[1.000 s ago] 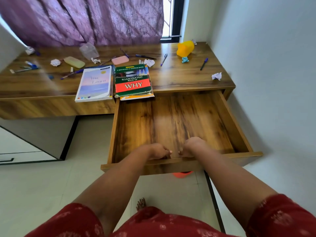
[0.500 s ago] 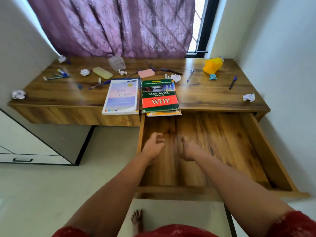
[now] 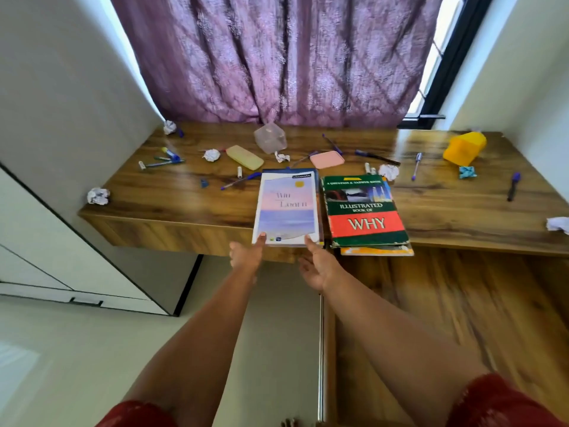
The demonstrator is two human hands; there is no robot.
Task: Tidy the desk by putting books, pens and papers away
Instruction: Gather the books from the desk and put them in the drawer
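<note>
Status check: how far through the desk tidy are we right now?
Done: the drawer stands open, nothing visible in it. In hand: left hand and right hand touch the pastel book at its near edge. Left: the WHY book, scattered pens and crumpled papers.

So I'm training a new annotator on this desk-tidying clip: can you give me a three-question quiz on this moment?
1. True or false: both hands are at the near edge of the pastel book.
2. Which book lies right of it? A) a blue atlas B) the green and red WHY book C) a black diary
3. Fill in: the open drawer sits below the ____ side of the desk.

Key
1. True: the left hand touches the near left corner and the right hand the near right corner; the fingers are not yet wrapped round it.
2. B
3. right
</note>
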